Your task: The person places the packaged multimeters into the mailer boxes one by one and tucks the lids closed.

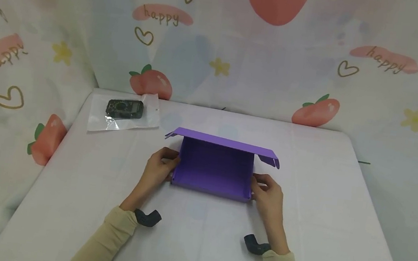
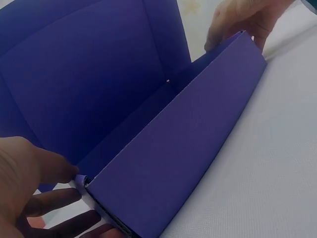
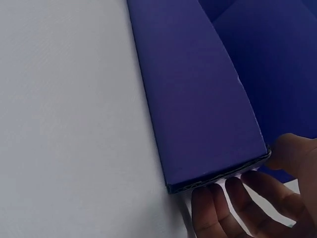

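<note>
A purple cardboard box (image 1: 215,170) sits on the white table with its lid (image 1: 227,142) raised at the back and the lid's flaps bent forward. Its inside looks bare. My left hand (image 1: 158,165) pinches the left side wall, thumb over the top edge and fingers along the outside, as the left wrist view shows at the box's front panel (image 2: 183,134). At the other end, my right hand (image 1: 269,194) grips the right side wall; in the right wrist view its thumb (image 3: 287,151) is at the top edge and the fingers press the outer face.
Toward the back left of the table (image 1: 314,230) lies a clear plastic bag (image 1: 97,112) holding a dark device like a multimeter (image 1: 124,109). A patterned cloth backdrop (image 1: 220,40) rises behind the table and at its sides.
</note>
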The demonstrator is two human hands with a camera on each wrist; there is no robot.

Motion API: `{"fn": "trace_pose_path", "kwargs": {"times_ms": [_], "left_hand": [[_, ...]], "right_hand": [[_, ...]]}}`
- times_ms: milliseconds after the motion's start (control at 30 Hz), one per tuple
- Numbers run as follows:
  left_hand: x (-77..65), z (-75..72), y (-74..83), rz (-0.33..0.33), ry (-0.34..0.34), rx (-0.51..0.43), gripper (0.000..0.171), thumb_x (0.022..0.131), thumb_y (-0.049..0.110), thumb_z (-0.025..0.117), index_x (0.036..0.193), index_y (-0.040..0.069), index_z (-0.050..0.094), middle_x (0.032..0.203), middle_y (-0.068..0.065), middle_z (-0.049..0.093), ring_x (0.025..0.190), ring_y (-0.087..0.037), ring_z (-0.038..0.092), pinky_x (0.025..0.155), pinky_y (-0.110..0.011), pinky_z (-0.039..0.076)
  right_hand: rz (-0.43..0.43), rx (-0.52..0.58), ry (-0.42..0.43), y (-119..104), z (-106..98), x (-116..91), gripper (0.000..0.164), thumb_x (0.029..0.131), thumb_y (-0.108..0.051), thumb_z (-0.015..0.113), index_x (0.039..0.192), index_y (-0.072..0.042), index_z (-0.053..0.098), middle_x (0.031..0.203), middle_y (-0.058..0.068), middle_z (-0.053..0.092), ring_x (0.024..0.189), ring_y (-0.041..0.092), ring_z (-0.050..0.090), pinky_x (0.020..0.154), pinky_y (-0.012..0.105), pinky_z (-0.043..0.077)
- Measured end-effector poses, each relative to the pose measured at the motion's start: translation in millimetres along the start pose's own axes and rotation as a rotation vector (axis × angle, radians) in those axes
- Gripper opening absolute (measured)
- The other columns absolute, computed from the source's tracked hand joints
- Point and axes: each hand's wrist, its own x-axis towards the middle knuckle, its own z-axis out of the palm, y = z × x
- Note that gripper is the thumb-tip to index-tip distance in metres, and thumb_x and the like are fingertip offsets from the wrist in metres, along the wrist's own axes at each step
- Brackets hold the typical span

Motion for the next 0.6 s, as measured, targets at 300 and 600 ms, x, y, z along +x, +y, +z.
{"fn": "trace_pose_path", "kwargs": {"times_ms": [300,600], "left_hand": [[1.5,-2.4,0.1,0.045,-0.017,0.05,0.029,0.101,0.026,0.067,0.123,0.007,0.068,0.124,-0.013,0.07,0.088,-0.016,0.07,0.065,-0.027,0.061],[1.8,-9.0,0.2,0.089,0.002,0.153,0.03,0.102,0.031,0.066,0.124,0.011,0.069,0.123,-0.009,0.072,0.092,-0.021,0.072,0.073,-0.029,0.058]], "right_hand": [[0.0,-0.031,0.022,2.2,0.6,0.0,0.03,0.102,-0.026,0.063,0.121,-0.005,0.072,0.122,0.018,0.074,0.083,0.002,0.07,0.066,0.017,0.057],[-0.01,-0.026,0.007,1.4,0.2,1.0,0.033,0.103,-0.025,0.062,0.126,-0.002,0.069,0.125,0.021,0.073,0.089,0.013,0.073,0.065,0.018,0.059]]}}
